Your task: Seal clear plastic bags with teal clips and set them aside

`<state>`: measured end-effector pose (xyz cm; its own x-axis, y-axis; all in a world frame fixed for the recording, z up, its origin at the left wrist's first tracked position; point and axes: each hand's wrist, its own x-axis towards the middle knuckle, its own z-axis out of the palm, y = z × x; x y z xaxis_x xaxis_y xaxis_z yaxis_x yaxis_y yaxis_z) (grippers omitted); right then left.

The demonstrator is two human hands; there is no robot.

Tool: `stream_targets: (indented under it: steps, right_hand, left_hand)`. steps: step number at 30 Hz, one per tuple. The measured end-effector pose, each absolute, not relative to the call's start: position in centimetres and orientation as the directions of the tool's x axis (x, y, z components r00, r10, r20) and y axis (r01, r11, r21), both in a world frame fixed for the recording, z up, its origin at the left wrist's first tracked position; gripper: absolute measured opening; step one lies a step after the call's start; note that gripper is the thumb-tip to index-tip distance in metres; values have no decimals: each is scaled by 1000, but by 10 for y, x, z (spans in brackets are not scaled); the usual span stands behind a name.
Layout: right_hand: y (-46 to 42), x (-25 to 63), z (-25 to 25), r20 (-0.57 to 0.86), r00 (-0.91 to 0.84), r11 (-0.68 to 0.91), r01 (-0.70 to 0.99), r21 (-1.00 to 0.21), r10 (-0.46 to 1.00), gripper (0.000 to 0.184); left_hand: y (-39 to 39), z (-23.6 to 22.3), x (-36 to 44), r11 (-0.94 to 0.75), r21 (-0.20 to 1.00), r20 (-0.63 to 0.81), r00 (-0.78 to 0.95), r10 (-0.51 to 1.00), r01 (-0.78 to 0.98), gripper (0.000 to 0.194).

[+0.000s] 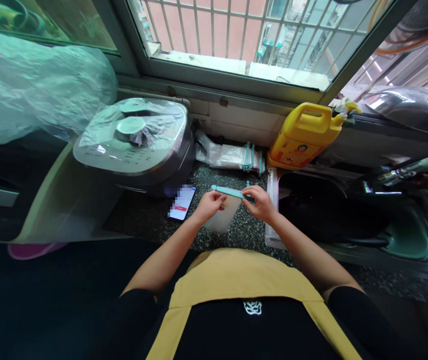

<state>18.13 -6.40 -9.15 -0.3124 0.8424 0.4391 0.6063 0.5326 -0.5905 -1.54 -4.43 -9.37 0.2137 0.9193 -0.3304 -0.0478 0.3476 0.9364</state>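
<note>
A teal bag-sealing clip (229, 191) lies across the top of a clear plastic bag (222, 220), which hangs over the speckled counter. My left hand (210, 205) pinches the bag just under the clip's left end. The clip's right end is between the thumb and fingers of my right hand (260, 204). Something pale shows inside the bag, too faint to name. Beyond my hands, against the wall, is a pile of clear bags (229, 156) with several teal clips on them. A small teal piece (248, 184) shows just behind my right fingers.
Left of my hands, a phone (182, 203) lies on the counter (198, 240) before a plastic-covered rice cooker (131, 145). A yellow pump jug (301, 137) stands at the back right. Further right is the sink (416, 235) with a large dark pan (334, 212).
</note>
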Motion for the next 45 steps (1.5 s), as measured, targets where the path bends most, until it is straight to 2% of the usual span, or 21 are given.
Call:
stream_targets:
  steps: [8, 11, 15, 20, 27, 30, 36, 42, 45]
  right_hand:
    - [-65, 179, -94, 448, -202, 475, 585, -658, 871, 6]
    - [-65, 180, -96, 460, -199, 482, 582, -655, 865, 5]
    - [-64, 182, -99, 485, -204, 501, 599, -624, 850, 4]
    - [-65, 182, -103, 481, -226, 504, 631, -590, 847, 3]
    - [-68, 180, -106, 408, -248, 461, 664, -589, 879, 3]
    - [-67, 179, -104, 405, -236, 453, 654, -606, 883, 2]
    - [-72, 179, -96, 464, -209, 478, 646, -595, 861, 2]
    - [-80, 175, -103, 450, -281, 508, 672, -538, 848, 7]
    - [-81, 175, -109, 434, -306, 509, 701, -499, 847, 8]
  left_hand:
    - [-52, -103, -22, 429, 899, -386, 303, 871, -86, 52]
    - [-52, -110, -20, 441, 896, -404, 322, 856, -49, 41]
    - [-51, -110, -18, 377, 925, -348, 307, 886, -38, 27]
    - [-56, -104, -17, 251, 968, -230, 323, 918, -23, 25]
    - [-67, -105, -14, 67, 998, -66, 293, 954, 7, 21]
    - [-68, -109, -15, 60, 998, -62, 256, 965, 17, 18]
    - [-58, -125, -22, 112, 993, -115, 69, 991, 34, 10]
    - [-56, -121, -20, 147, 985, -142, 59, 988, -90, 39]
    - [-54, -116, -20, 141, 981, -133, 71, 989, -130, 43]
